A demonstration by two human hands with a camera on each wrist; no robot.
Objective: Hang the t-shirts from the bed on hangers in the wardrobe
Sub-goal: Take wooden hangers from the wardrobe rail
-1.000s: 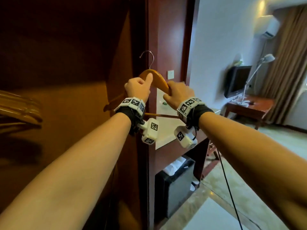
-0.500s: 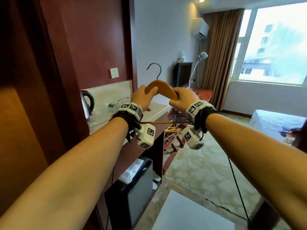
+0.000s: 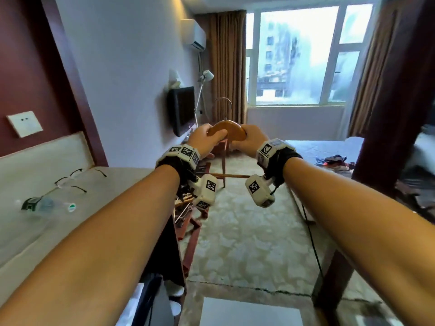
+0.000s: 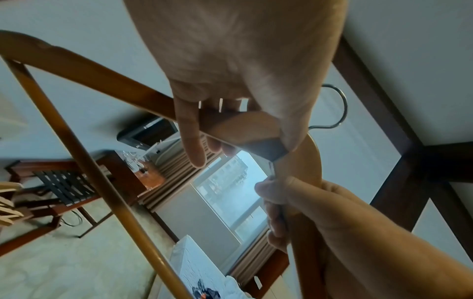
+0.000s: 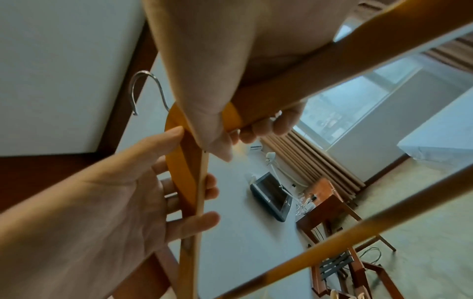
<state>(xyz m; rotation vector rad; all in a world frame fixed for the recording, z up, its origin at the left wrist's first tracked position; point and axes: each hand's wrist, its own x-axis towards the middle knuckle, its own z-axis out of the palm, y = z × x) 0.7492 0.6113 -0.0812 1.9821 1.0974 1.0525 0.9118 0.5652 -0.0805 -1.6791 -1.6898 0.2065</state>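
we have swung away from the dark wardrobe interior that filled our view a second ago, past the worktop, and now face down the room toward the window and the bed, where a small heap of clothes, likely the t-shirts, lies well ahead. the wooden hanger has come with us, so we judge this the carry toward the bed for a shirt. both arms reach forward at chest height, wrists close together. our left hand has its fingers curled round the hanger's left shoulder, our right hand grips the right shoulder, hook upright between them.
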